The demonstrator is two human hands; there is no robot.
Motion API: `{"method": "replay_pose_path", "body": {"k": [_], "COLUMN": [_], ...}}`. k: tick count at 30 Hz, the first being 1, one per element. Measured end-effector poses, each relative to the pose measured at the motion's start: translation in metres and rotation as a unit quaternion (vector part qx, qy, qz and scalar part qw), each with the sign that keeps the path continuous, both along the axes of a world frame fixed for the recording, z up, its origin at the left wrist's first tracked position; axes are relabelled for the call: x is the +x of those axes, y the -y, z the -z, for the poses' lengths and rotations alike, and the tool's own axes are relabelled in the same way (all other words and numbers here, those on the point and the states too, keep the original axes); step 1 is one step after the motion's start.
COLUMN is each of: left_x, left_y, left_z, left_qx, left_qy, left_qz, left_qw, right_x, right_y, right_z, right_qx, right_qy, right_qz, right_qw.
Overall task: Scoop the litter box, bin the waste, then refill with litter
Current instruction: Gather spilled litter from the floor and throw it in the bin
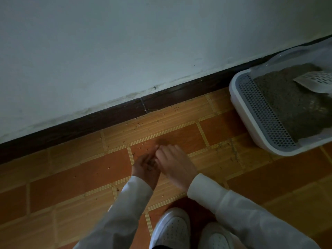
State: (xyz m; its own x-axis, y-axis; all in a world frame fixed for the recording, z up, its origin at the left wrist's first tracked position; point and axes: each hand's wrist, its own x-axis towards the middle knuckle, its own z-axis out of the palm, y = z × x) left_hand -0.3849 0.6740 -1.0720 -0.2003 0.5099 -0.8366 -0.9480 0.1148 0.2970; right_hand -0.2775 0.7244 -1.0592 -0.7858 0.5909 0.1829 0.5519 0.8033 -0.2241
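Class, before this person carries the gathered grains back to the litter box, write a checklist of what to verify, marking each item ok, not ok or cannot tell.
1. Left hand cupped palm up with litter grains in it: ok.
2. Right hand free to keep picking, beside the left: ok; whether it pinches a grain, cannot tell.
3. Floor cleared of scattered grains: not ok, many lie near the skirting.
4. Litter box open to receive them: ok.
5. Scoop at hand, lying on the litter: ok.
6. Bin nearby: cannot tell, none in view.
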Motion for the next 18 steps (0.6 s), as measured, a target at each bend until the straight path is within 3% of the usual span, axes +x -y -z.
{"method": "replay_pose_path", "body": {"k": [2, 4, 6, 9, 13, 16, 18], "left_x": [-0.003, -0.014, -0.028, -0.047, -0.065, -0.069, -0.065], "left_y": [0.003, 0.007, 0.013, 0.025, 0.040, 0.047, 0.048], "left_z": [-0.001, -0.004, -0.006, -0.008, -0.008, -0.008, -0.006], "left_qx": [0.001, 0.036, 0.053, 0.053, 0.052, 0.052, 0.044], "left_qy": [0.005, 0.015, 0.020, 0.008, 0.000, 0.000, -0.005], "left_qz": [-0.031, -0.064, -0.093, -0.133, -0.153, -0.160, -0.146], "left_qw": [1.000, 0.997, 0.994, 0.990, 0.987, 0.986, 0.988], "right_x": [-0.012, -0.013, -0.012, -0.019, -0.034, -0.039, -0.045], "right_y": [0.001, -0.012, -0.028, -0.042, -0.039, -0.036, -0.028], "right_z": [-0.004, -0.004, 0.003, 0.018, 0.025, 0.021, 0.015], "right_qx": [-0.020, -0.058, -0.069, -0.058, -0.001, 0.000, -0.014], "right_qy": [-0.025, -0.036, 0.016, 0.122, 0.189, 0.180, 0.119], "right_qz": [-0.005, 0.052, 0.086, 0.046, 0.033, 0.017, 0.003], "right_qw": [0.999, 0.996, 0.994, 0.990, 0.981, 0.984, 0.993]}}
